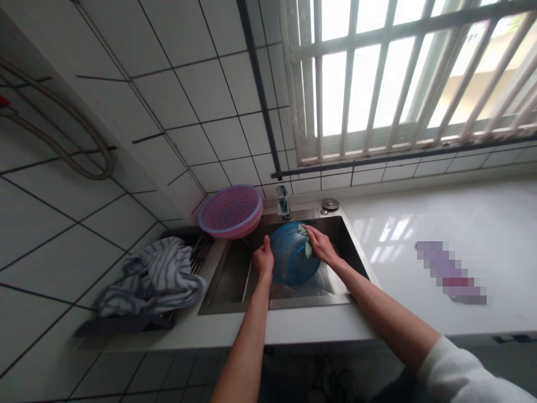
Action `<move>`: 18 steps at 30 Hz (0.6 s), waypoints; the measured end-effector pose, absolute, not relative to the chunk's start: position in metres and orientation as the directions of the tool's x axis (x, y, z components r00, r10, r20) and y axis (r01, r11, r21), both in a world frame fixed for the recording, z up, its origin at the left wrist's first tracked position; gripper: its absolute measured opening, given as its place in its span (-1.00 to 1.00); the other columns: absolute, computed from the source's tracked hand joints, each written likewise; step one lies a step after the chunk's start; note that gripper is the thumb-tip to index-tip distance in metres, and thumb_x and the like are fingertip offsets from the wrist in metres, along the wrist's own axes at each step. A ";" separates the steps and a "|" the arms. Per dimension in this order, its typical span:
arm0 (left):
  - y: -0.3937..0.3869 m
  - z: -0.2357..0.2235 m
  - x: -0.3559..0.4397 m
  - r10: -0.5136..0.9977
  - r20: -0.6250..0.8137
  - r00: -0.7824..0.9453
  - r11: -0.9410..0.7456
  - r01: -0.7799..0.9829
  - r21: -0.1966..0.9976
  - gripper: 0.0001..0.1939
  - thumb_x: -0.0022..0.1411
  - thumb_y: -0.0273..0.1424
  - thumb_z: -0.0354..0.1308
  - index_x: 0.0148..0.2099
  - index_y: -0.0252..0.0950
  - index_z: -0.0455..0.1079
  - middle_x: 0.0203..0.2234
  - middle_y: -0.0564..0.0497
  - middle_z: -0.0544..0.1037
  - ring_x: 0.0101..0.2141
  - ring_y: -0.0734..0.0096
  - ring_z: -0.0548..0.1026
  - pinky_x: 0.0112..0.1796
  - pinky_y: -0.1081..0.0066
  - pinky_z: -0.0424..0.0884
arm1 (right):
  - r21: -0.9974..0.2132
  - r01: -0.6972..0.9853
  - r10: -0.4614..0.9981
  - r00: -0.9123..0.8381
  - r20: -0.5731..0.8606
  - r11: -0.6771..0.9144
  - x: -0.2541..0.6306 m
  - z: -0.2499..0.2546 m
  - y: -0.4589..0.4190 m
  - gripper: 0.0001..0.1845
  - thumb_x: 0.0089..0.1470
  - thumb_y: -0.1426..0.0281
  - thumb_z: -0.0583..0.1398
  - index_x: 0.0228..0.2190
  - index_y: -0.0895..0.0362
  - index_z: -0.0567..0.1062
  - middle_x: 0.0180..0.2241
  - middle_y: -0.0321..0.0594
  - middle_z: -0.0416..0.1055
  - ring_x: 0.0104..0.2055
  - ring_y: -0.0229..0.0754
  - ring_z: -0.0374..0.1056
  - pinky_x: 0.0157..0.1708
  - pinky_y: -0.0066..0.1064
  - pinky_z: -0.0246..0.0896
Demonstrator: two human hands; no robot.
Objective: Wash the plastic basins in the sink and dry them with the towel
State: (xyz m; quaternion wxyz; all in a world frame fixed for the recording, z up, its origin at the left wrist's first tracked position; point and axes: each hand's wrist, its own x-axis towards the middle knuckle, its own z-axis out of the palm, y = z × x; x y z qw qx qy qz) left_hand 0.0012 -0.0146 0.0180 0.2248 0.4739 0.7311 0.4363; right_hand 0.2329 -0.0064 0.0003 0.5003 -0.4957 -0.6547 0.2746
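Observation:
Over the metal sink [277,304], a blue mesh basket [289,260] is tipped so that its rounded outside shows. My left hand [263,258] grips its left rim, thumb pointing up. My right hand [319,245] is closed on a pale green cloth [308,246] and presses it against the basket's upper right side. Part of the cloth is hidden under my fingers. Behind the basket stands a chrome faucet [283,201].
A pink basket [230,211] rests at the sink's back left corner. A striped towel [155,277] lies crumpled on a dark rack at left. A drain strainer [330,205] sits behind the sink. A blurred-out item [448,271] lies on the white counter [394,291].

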 end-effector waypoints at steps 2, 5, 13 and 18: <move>-0.015 0.019 0.007 0.886 0.096 -0.454 0.187 0.539 0.821 -0.21 0.28 0.34 -0.17 -0.45 -0.22 0.49 -0.52 -0.21 0.56 -0.42 0.08 0.49 -0.42 0.31 0.17 | -0.772 0.460 0.885 -0.071 0.461 0.439 0.218 0.007 -0.016 -0.47 0.48 0.09 -0.04 0.23 -0.07 0.53 0.33 -0.20 0.38 0.42 0.03 0.23 0.43 0.06 0.06; -0.016 0.020 0.010 0.922 0.048 -0.385 0.193 0.561 0.805 -0.24 0.28 0.30 -0.13 -0.47 -0.23 0.49 -0.58 -0.15 0.52 -0.47 0.15 0.46 -0.43 0.33 0.15 | -0.565 0.509 0.756 -0.357 0.548 0.650 0.193 0.019 -0.033 -0.57 0.45 0.14 0.06 0.20 -0.18 0.55 0.35 -0.32 0.35 0.49 0.05 0.08 0.50 0.16 -0.19; -0.016 0.020 -0.002 0.892 0.084 -0.444 0.181 0.522 0.833 -0.19 0.27 0.36 -0.17 -0.50 -0.23 0.45 -0.53 -0.17 0.55 -0.44 0.13 0.49 -0.42 0.35 0.17 | -0.858 0.333 0.918 -0.072 0.390 0.391 0.231 0.003 -0.005 -0.43 0.47 0.04 -0.05 0.22 -0.02 0.54 0.27 -0.16 0.46 0.37 -0.01 0.31 0.40 0.00 0.16; -0.021 0.023 0.010 0.896 0.143 -0.421 0.143 0.579 0.803 -0.24 0.34 0.28 -0.15 -0.46 -0.23 0.51 -0.50 -0.22 0.59 -0.44 0.12 0.49 -0.41 0.33 0.14 | -0.757 0.439 0.866 -0.121 0.485 0.485 0.218 0.009 -0.017 -0.52 0.46 0.09 0.02 0.21 -0.12 0.55 0.34 -0.25 0.36 0.45 0.04 0.17 0.44 0.12 0.03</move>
